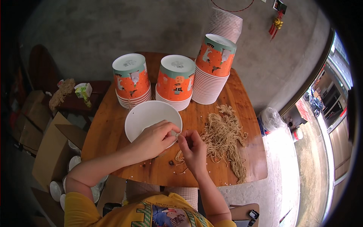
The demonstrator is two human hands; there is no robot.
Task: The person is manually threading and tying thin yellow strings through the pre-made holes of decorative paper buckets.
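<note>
Over the rim of a white paper tub (133,123), which stands with its mouth facing me, my left hand (158,137) is closed in a pinch. My right hand (194,152) meets it just right of the tub, thumb and forefinger pressed together. Between the fingertips of both hands is a small pale bit, too small to name. Beside my right hand lies a loose heap of tan string (223,138), with a few strands trailing under that hand.
Behind the tub stand upside-down stacks of orange and green paper tubs: left (131,81), middle (176,83) and a taller right stack (213,68). They share the wooden table (113,151) with scattered white specks. An open cardboard box (51,151) holds white tubs at left.
</note>
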